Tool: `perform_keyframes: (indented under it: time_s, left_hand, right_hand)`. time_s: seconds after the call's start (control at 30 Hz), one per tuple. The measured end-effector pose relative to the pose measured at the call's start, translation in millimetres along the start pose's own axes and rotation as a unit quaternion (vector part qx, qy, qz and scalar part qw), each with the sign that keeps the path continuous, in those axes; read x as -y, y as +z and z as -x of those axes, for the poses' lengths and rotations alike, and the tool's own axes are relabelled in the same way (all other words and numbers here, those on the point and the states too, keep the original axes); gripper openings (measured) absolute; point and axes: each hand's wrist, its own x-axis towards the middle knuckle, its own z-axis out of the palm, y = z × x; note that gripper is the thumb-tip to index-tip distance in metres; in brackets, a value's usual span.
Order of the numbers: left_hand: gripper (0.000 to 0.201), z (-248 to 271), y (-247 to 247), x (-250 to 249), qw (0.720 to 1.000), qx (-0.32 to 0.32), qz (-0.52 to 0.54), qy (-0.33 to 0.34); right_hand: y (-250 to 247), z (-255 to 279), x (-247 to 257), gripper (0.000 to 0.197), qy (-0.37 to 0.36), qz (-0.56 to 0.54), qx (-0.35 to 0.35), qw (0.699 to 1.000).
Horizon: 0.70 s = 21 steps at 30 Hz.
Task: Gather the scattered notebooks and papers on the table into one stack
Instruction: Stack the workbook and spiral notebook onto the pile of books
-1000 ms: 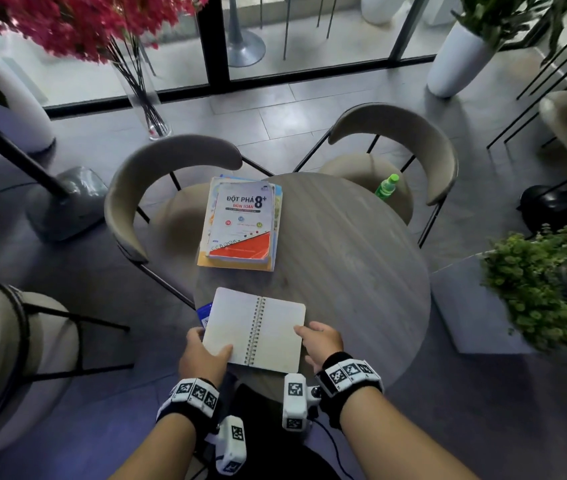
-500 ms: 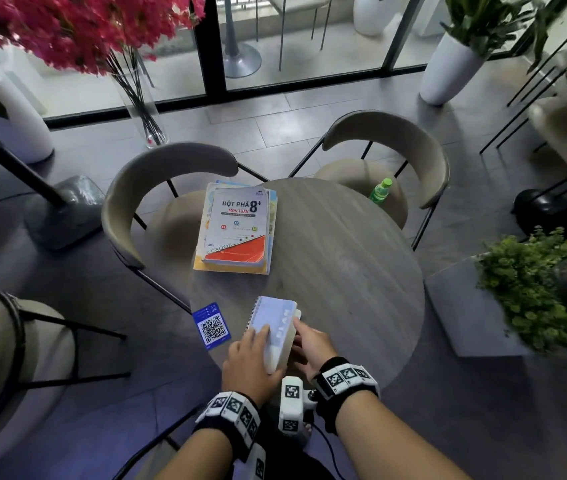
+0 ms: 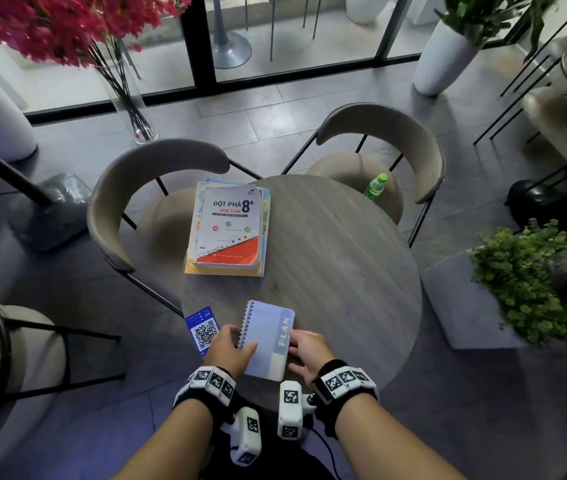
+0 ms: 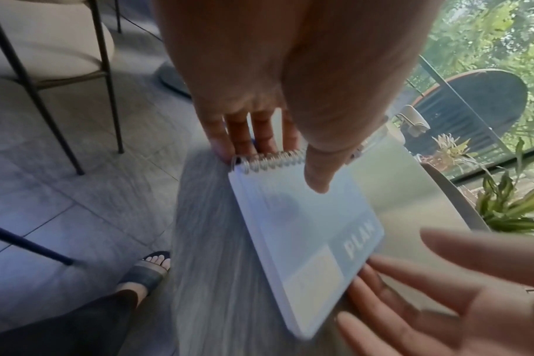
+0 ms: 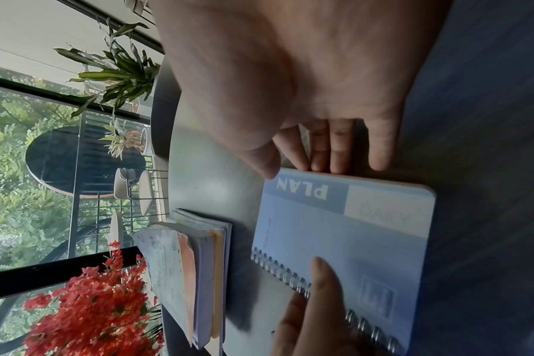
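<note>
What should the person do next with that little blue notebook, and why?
Probably lift the notebook and carry it forward onto the stack of books. It is closed now, with the left hand gripping its spiral edge and the right hand at its other edge, while the stack lies farther across the table, apart from it.

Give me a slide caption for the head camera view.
Both hands steady a closed spiral notebook near a book stack.
</note>
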Motion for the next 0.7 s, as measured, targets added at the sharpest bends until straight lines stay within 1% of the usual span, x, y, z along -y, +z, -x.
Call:
perform_keyframes:
  time_s: [0.07,0.13,0.2,0.27,0.37,0.43,0.5,0.6,0.7]
  left_hand:
    - [0.027,-3,0,-3,0.999,0.043,0.022,0.010]
    - [0.016,-2,3,-3,0.996,0.067,0.051,0.024]
    - [0.011,2,4,-2,0.990,0.081,0.110,0.031]
    - [0.015,8,-1,-6,0.978,0.090,0.185,0.039]
    - [0.016,13,-20,-20,0.962,0.083,0.255,0.054]
    - [0.018,11,-39,-33,0.954,0.080,0.283,0.062]
    - [0.023,5,-60,-48,0.950,0.068,0.293,0.080]
    - [0.020,-9,-91,-78,0.954,0.039,0.275,0.116]
    - [0.022,-36,-120,-101,0.960,0.008,0.237,0.148]
  right_hand:
    - [-2,0,0,0.025,-0.008,0.008,0.004,1.000]
    - [-4,0,0,0.024,-0.016,0.016,0.010,1.000]
    - [-6,0,-2,0.019,-0.039,0.021,0.015,0.999]
    - [-8,0,-1,0.019,-0.097,0.059,0.012,0.994]
    - [-1,5,9,0.021,-0.198,0.137,0.000,0.971]
    - [11,10,23,0.022,-0.235,0.134,0.005,0.963]
    - [26,13,44,0.024,-0.260,0.123,0.013,0.958]
    - [51,11,79,0.024,-0.279,0.129,0.024,0.951]
    - [76,-3,114,0.021,-0.294,0.150,0.006,0.944]
